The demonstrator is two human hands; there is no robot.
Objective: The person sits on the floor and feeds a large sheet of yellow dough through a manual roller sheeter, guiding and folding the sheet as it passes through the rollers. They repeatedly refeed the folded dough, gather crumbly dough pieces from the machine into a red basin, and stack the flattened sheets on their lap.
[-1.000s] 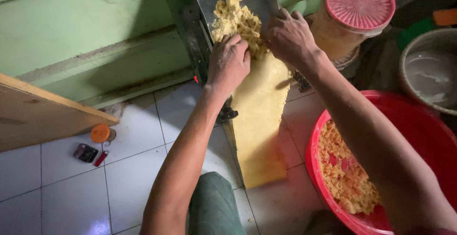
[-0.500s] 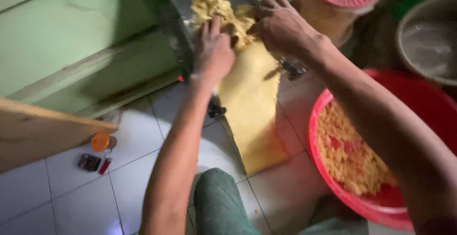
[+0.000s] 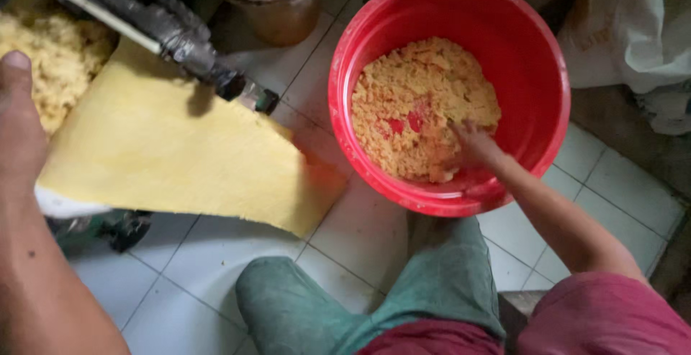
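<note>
Since the earlier frames, both hands have left the crumbled dough at the top of the metal chute, and our view has swung down and to the right. We now record the right hand [image 3: 473, 148] inside the red basin [image 3: 547, 67], fingers pushed into the yellow crumbled dough [image 3: 425, 103] there; they are half buried, so we cannot tell how far they are closed or whether they have hold of any. We judge from this that the work has passed from pressing at the chute to the basin, where a good layer of crumbs is left and patches of the red bottom show through.

We note the left hand [image 3: 18, 125] at the left edge, thumb up and lying loosely open against the side of the flat yellow dough sheet [image 3: 180, 153], with a second heap of crumbled dough [image 3: 50, 46] just beside it. It grips nothing that we can see.

The sheet hangs from under a dark roller bar [image 3: 155, 20] down toward the white tiled floor [image 3: 374, 233], its lower corner near the basin rim. A brown jar [image 3: 277, 6] stands behind the roller, and a white sack [image 3: 633, 24] lies at the upper right. Our own green-trousered knees [image 3: 345, 305] sit between sheet and basin. Nothing blocks the reach from basin to sheet; only the roller's protruding end [image 3: 252, 96] stands close to that path.
</note>
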